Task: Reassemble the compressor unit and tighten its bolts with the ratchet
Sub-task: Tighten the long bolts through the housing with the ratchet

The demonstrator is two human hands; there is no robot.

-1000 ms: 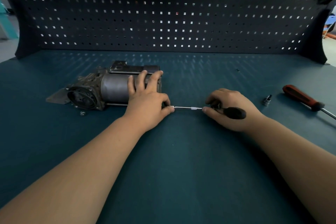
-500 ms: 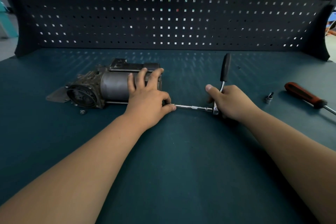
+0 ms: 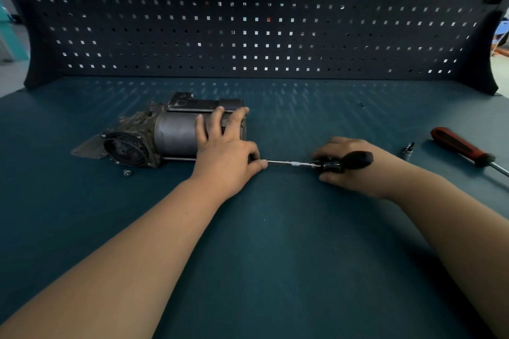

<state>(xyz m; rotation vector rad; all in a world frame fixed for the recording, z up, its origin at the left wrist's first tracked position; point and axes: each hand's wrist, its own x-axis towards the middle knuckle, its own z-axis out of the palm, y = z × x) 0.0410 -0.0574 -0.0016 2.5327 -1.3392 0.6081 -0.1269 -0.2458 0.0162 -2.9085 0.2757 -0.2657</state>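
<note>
Compressor unit — lies on its side on the bench, left of centre. Left hand: fingers spread over its cylinder, thumb and forefinger pinching the extension bar. Right hand — curled round the ratchet handle.

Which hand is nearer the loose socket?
Right. The right hand, gripping the ratchet, sits just left of the socket; the left hand rests on the compressor, pinching the ratchet's tip, farther left.
</note>
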